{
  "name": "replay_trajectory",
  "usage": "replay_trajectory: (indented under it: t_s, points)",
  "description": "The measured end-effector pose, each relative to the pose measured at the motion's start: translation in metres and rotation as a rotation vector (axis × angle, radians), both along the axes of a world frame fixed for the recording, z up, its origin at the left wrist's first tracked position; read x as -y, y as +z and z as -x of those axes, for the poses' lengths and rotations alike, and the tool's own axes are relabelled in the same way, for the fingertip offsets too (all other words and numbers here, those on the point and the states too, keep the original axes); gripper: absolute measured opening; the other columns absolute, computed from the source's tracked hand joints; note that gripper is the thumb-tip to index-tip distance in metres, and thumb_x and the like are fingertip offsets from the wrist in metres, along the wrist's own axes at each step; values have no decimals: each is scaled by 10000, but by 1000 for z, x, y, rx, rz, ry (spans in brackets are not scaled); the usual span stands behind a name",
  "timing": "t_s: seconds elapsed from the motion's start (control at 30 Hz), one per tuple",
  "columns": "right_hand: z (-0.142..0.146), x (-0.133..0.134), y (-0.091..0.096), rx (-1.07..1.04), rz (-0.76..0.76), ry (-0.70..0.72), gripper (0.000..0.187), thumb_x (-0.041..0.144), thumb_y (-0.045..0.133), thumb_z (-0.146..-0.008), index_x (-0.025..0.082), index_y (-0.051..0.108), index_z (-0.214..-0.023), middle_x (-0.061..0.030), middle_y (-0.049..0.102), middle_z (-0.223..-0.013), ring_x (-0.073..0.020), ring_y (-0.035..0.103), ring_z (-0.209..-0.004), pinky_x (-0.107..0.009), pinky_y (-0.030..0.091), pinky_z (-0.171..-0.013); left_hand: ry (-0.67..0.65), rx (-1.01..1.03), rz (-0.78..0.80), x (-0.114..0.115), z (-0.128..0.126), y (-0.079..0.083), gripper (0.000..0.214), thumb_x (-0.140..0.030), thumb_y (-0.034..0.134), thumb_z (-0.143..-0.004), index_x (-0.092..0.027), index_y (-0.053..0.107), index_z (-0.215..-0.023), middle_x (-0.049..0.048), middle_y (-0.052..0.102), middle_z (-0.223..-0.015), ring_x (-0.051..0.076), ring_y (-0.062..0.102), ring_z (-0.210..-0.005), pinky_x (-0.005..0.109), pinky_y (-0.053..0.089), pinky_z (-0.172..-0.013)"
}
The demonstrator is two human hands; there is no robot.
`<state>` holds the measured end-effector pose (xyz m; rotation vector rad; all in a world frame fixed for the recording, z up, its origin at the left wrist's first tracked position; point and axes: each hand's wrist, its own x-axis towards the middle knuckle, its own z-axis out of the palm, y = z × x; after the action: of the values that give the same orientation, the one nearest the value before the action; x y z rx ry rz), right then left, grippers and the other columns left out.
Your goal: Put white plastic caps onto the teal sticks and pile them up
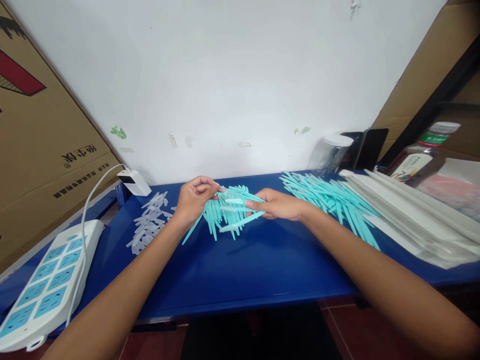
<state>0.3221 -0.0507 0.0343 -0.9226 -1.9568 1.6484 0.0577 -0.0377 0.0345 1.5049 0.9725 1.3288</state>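
My right hand (281,204) is closed round several turquoise eyebrow razors (245,220), fanned out to the left with clear caps over some of their tips. Thumb and fingertips of my left hand (195,200) pinch a small clear cap (223,189) at the end of one of these razors; whether it is fully on is hidden. Beneath both hands lies a pile of turquoise razors (213,222) on the blue table (240,275). Loose clear caps (148,225) are scattered left of my left hand. A larger heap of razors (330,197) spreads to the right of my right hand.
A white power strip (56,280) and a plugged-in white charger (134,183) stand at left. White plastic packaging (416,220), a clear lidded jar (332,155), dark phones (370,149) and a bottle (416,155) are at right. A white wall (240,85) closes the back.
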Motion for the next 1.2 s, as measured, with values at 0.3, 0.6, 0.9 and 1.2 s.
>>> replay_trajectory:
  t_s: [0.3, 0.6, 0.9, 1.2]
  points:
    - [0, 0, 1, 1, 11, -21, 551, 665, 654, -921, 119, 657, -843, 94, 193, -631, -72, 148, -546, -228, 151, -483, 86, 40, -9, -5, 3, -2, 375, -431, 912, -718, -146, 704, -847, 69, 761, -779, 190, 711, -763, 257, 530, -627]
    - [0, 0, 2, -10, 14, -30, 546, 661, 669, -911, 125, 628, -814, 92, 230, -631, -72, 144, -558, -224, 163, -485, 50, 9, -26, -6, 5, -2, 343, -418, 898, -746, -147, 709, -840, 60, 759, -745, 186, 712, -726, 255, 527, -595]
    - [-2, -2, 2, -22, 23, -27, 542, 664, 674, -906, 128, 641, -837, 89, 223, -634, -73, 153, -552, -220, 162, -479, -32, -45, 25, 0, 7, 6, 343, -429, 892, -763, -148, 724, -867, 104, 791, -851, 235, 747, -808, 299, 580, -627]
    - [-3, -3, 0, -35, 28, -3, 531, 645, 660, -929, 120, 639, -849, 91, 243, -634, -64, 167, -536, -218, 154, -470, -36, -85, 9, -3, 9, 4, 372, -404, 932, -705, -161, 810, -958, 103, 798, -876, 209, 719, -751, 291, 559, -611]
